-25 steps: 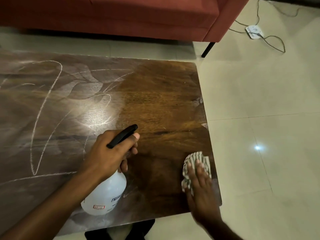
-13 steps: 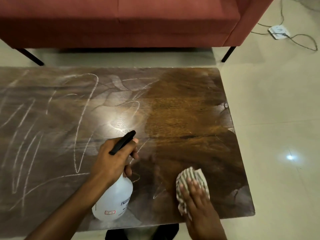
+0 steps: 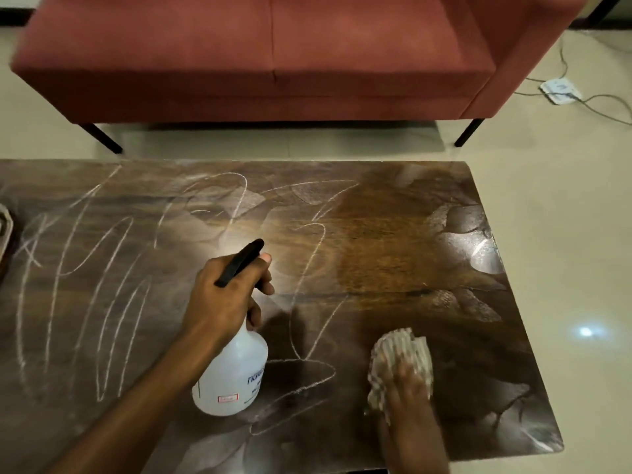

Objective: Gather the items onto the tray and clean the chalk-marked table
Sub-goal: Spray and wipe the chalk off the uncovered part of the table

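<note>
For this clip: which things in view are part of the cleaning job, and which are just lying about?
Part of the job: table, chalk marks, spray bottle in the left hand, striped cloth under the right hand.

Just lying about: red sofa, power strip and cable on the floor.

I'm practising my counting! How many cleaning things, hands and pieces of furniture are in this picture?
Cleaning things: 2 (spray bottle, striped cloth)
Hands: 2 (left hand gripping the bottle, right hand on the cloth)
Furniture: 2 (table, red sofa)
Total: 6
</note>
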`<state>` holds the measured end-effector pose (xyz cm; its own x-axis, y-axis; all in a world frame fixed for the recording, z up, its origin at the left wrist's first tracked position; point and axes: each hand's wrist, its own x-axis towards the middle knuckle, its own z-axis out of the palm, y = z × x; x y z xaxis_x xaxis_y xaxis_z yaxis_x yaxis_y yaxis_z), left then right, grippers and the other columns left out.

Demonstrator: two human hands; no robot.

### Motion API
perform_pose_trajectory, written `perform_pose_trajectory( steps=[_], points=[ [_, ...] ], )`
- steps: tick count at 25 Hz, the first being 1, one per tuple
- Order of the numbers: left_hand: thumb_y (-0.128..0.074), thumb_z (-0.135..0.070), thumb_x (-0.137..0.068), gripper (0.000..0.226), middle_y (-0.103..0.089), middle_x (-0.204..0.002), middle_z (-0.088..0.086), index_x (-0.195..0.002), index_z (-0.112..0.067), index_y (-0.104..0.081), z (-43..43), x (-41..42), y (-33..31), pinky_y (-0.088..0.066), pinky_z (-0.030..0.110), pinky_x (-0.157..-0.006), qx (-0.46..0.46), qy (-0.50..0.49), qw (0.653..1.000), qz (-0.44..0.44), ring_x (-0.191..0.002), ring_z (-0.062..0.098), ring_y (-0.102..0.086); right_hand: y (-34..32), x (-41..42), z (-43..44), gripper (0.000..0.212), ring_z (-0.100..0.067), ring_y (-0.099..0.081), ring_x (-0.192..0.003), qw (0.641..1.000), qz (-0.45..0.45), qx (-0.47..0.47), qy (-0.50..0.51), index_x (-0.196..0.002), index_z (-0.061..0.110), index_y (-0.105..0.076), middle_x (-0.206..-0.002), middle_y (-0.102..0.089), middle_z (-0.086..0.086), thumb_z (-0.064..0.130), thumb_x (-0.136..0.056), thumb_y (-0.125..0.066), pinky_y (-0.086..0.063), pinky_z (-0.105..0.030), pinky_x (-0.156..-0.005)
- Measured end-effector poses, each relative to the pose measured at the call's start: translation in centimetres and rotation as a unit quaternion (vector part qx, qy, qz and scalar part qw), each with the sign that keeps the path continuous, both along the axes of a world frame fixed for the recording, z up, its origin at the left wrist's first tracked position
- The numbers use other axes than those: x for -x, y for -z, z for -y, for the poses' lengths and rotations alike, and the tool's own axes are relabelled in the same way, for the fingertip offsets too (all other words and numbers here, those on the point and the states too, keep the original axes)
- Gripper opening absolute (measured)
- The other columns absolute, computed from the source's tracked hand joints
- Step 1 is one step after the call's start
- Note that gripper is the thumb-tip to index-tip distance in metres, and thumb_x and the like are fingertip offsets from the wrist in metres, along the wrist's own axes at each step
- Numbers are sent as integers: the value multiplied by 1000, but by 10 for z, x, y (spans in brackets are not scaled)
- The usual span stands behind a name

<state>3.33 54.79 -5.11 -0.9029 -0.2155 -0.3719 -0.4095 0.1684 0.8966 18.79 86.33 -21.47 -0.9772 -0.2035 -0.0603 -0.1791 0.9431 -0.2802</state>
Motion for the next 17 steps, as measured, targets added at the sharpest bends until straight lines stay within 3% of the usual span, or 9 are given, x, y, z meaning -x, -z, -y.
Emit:
perform_pose_trajectory(
  steps=[3,4,6,8,11,15,17],
  points=[
    [-63,-31,-106,34,-80,-84,13,-89,-5,-76,20,6,-2,-49,35,-50,4,9,1000,5,-39,31,-57,9,-46,35,52,-28,-15,-165,976,-93,-82,-181,-157,20,-47,-176,-25,-9,43,-112,-34,-21,-44,-127],
    [-63,-31,-106,35,-80,-85,13,-87,-5,-75,22,11,-3,-50,36,-50,6,14,1000,3,-39,30,-58,6,-39,32,54,-29,-15,-165,966,-88,-98,-222,-159,23,-46,-175,-28,-9,45,-110,-40,-20,-44,-127],
    [-63,-32,-106,35,-80,-83,13,-88,-5,-75,22,23,-3,-50,35,-49,13,25,1000,2,-39,29,-60,1,-10,22,63,-29,-8,-166,950,-94,-132,-268,-169,21,-28,-178,-18,-10,42,-110,-38,-24,-46,-125],
    [-63,-33,-105,33,-80,-80,12,-90,-7,-76,15,40,-2,-49,33,-47,19,34,999,4,-40,29,-61,-8,27,12,74,-22,-1,-167,981,-42,-66,-178,-171,23,-16,-180,-8,-7,37,-104,-41,-34,-42,-121],
    [-64,-35,-104,38,-78,-73,13,-80,-7,-74,3,67,2,-48,32,-47,31,39,999,16,-40,31,-63,-16,106,-5,74,-12,0,-166,998,45,29,28,-171,31,-13,-180,-5,3,46,-103,-37,-21,-36,-131],
    [-65,-39,-103,47,-71,-58,11,-68,-9,-68,-5,95,12,-50,31,-48,65,39,996,53,-41,30,-66,-19,213,-29,74,-21,-7,-166,989,83,28,117,-171,28,-13,-180,-7,-3,55,-104,-25,-12,-38,-133],
    [-65,-41,-104,44,-76,-64,8,-72,-11,-71,-4,104,17,-51,31,-49,75,48,994,58,-41,29,-67,-19,252,-35,75,-24,-9,-166,986,81,40,142,-171,26,-16,-179,-9,-5,56,-103,-27,-13,-40,-132]
  ],
)
